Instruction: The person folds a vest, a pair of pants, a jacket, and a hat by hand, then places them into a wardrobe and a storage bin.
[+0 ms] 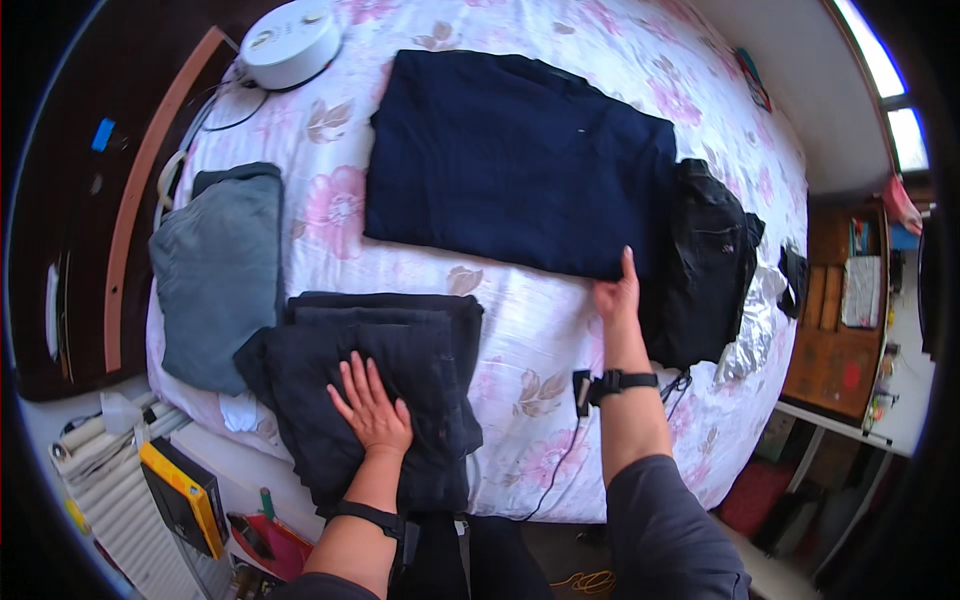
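My left hand lies flat with fingers spread on a stack of folded black clothes at the bed's near edge. Up and to the right, a large navy top is laid out, folded into a broad shape. At its lower right edge is my right hand; one digit rests over the dark cloth, and the other fingers seem tucked beneath the edge, mostly hidden. Black jeans lie folded against the navy top's right side. Folded grey clothing sits left of the black stack, touching it.
A flowered sheet covers the bed. A round white appliance with a cord stands at the far left. Silver foil-like wrapping lies by the jeans. A dark cable runs to the near edge. A wooden shelf unit stands at the right.
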The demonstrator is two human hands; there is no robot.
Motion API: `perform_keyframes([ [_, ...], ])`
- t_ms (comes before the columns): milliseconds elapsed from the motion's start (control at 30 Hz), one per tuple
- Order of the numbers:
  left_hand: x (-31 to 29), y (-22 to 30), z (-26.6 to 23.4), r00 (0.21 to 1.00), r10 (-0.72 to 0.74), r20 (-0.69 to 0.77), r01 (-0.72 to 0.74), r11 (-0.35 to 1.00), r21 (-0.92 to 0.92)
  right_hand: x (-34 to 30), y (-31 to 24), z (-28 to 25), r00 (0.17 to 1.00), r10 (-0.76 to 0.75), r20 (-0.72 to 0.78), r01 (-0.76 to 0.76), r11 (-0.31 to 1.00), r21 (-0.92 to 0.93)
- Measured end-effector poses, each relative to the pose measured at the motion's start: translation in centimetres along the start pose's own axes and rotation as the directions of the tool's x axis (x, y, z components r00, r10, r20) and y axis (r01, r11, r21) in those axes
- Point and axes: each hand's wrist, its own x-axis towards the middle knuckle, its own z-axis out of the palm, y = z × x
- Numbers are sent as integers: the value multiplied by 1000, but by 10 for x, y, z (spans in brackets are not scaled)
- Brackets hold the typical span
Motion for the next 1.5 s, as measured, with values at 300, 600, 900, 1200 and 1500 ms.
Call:
perform_keyframes([
  [300, 0, 0, 9, 999, 27, -28, -26, 999, 38, 19, 3, 62, 902, -395, -174, 330, 891, -312],
  [600, -1, -4, 11, 998, 32, -57, -29, 998, 56, -37, -28, 103, 824, -390, 412, 565, 509, -649],
  [900, -2, -1, 14, 999, 28, -45, -27, 999, 34, -73, 162, 227, 463, 106, 880, 855, -316, -412],
  [1200, -7, -13, 15, 999, 13, -37, -15, 998, -56, -55, 142, 209, 426, -275, 862, 903, 72, -424],
  [1500, -5, -14, 18, 998, 24, -58, -26, 999, -34, 5, 130, 171, 934, 269, 234, -71, 784, -617],
])
